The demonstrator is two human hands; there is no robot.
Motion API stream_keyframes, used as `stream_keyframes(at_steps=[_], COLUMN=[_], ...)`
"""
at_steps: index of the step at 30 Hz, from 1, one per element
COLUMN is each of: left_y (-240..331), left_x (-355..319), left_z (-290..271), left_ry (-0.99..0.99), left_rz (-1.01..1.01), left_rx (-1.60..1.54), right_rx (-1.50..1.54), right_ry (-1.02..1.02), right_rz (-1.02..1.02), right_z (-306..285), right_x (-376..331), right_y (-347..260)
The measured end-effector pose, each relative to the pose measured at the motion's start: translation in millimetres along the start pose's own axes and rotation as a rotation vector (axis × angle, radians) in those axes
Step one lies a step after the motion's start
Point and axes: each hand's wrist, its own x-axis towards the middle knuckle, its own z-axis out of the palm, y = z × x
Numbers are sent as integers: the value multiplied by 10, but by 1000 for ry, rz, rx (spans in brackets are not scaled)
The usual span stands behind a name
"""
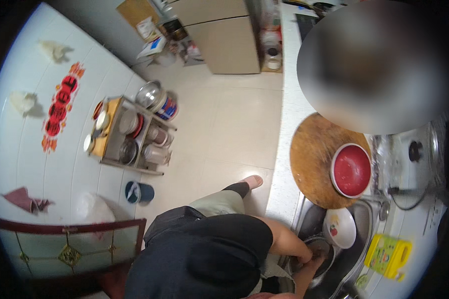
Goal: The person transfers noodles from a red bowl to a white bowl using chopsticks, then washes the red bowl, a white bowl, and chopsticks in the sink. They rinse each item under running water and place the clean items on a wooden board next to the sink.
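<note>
Gripped by both hands, left hand (304,255) and right hand (312,266), a round dark metal pot (320,254) is held inside the steel sink (356,249), beside a white patterned bowl (339,227).

Left arm: bare forearm, bent at the elbow, reaching down and to the right.
Left hand (304,255): low, fingers curled, grip unclear.
Right arm: forearm rising from the lower edge.
Right hand (316,262): just beside the left, fingers hidden.
</note>
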Motion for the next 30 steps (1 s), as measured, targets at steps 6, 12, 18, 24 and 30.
stream_keyframes(at_steps=[6,12,18,24,30], left_y=[-731,-633,1321,2307,2118], left_x=[-68,10,-298,-648,-758], left_z=[-215,-262,115,-33,-451], left_ry=[-13,-143,-466,-618,-552], left_rz=[-198,-148,482,774,856], left_rx=[84,145,-100,-33,106], right_rx=[-106,-129,-153,-197,-357], right_ry=[20,34,36,69,285], right_rz=[-51,-56,-81,-215,-547], right_z=[-184,-251,-298,-323,-714], right_x=[74,102,93,21,-231], right_y=[4,-48,-141,-276,-377])
